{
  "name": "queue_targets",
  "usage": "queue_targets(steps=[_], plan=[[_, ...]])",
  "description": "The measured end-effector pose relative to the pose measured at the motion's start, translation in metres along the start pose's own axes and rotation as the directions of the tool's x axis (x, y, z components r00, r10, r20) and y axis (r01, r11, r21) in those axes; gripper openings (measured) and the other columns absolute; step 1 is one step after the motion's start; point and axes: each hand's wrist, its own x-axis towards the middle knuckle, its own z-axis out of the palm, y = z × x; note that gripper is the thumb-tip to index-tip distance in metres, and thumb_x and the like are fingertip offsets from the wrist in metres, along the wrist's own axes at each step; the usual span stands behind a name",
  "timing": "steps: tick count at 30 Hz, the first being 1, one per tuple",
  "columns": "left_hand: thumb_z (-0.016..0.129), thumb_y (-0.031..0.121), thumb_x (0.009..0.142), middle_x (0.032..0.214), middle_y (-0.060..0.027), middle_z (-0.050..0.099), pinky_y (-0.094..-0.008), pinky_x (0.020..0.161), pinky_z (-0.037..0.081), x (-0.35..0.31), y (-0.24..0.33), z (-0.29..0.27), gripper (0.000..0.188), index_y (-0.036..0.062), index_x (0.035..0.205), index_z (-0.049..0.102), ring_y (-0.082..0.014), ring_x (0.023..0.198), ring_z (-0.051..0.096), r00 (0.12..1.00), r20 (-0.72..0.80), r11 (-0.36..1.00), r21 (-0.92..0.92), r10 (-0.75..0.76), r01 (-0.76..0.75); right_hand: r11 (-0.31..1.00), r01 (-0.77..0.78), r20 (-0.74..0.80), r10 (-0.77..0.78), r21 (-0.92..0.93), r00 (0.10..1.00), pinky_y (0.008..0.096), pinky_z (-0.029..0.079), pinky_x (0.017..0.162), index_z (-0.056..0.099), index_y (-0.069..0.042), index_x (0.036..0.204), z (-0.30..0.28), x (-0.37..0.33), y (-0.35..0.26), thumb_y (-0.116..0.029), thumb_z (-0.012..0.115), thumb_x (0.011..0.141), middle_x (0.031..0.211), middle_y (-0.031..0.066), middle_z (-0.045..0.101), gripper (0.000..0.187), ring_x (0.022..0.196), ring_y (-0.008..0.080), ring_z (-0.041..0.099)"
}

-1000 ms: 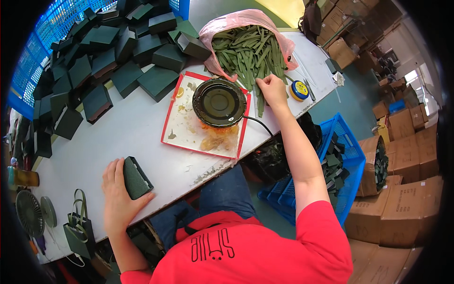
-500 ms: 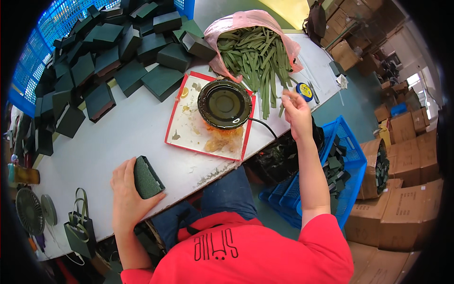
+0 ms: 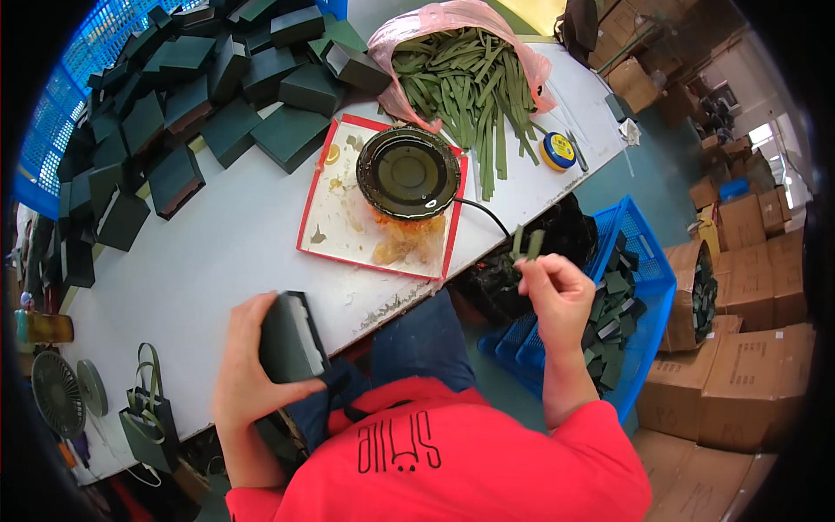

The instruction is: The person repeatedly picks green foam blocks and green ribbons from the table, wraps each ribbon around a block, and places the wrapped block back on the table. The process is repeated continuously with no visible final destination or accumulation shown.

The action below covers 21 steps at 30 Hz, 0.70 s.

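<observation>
Drawn back from the pink bag (image 3: 452, 16), the right hand (image 3: 561, 296) pinches a blurred strip (image 3: 536, 244) jutting past its fingertips; the left hand (image 3: 243, 357) partly hides the green box (image 3: 285, 341) clamped between thumb and fingers.

White worktable (image 3: 165, 296) here before me, front edge chipped and worn. Floor (image 3: 648, 187) blue-green, running back past table's right side. Brown cardboard cartons (image 3: 748, 374) stacked high along right, more heaped farther off. Pale wall (image 3: 739, 65) beyond; bright window (image 3: 762, 135) over there, glowing white.
</observation>
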Motion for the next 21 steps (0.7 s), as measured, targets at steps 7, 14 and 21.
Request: queue_targets(steps=[7, 14, 21], plan=[[0.096, 0.053, 0.055, 0.166, -0.0314, 0.013, -0.0451, 0.119, 0.029, 0.026, 0.025, 0.045, 0.116, 0.0024, 0.148, 0.047, -0.0397, 0.15, 0.031, 0.771, 0.406, 0.707, -0.703, 0.491, -0.08, 0.976, 0.019, 0.29, -0.084, 0.219, 0.953, 0.0282, 0.049, 0.089, 0.078, 0.002, 0.095, 0.053, -0.029, -0.003, -0.003, 0.073, 0.091, 0.097, 0.0049, 0.06, 0.008, 0.089, 0.0133, 0.058], [0.095, 0.044, 0.062, 0.138, -0.0193, 0.054, -0.045, 0.11, 0.039, 0.03, 0.038, 0.039, 0.108, -0.0012, 0.145, 0.044, -0.0393, 0.129, 0.05, 0.875, 0.29, 0.866, -0.439, 0.389, -0.24, 0.858, -0.237, 0.307, 0.098, 0.456, 0.947, 0.0299, 0.056, 0.081, 0.064, 0.005, 0.113, 0.069, -0.012, 0.011, -0.005, 0.062, 0.102, 0.099, 0.0102, 0.071, 0.015, 0.08, 0.0162, 0.069], [0.093, 0.03, 0.055, 0.144, -0.0119, 0.053, -0.0494, 0.109, 0.034, 0.018, 0.007, 0.005, 0.1, 0.0034, 0.142, 0.051, -0.0378, 0.13, 0.046, 1.0, -0.017, 0.934, 0.357, -0.02, 0.025, 0.813, -0.381, 0.359, 0.229, 0.441, 0.905, 0.0211, 0.026, 0.048, 0.063, 0.002, 0.106, 0.07, 0.019, 0.018, -0.016, 0.06, 0.106, 0.078, 0.0005, 0.059, 0.018, 0.055, 0.0013, 0.037]])
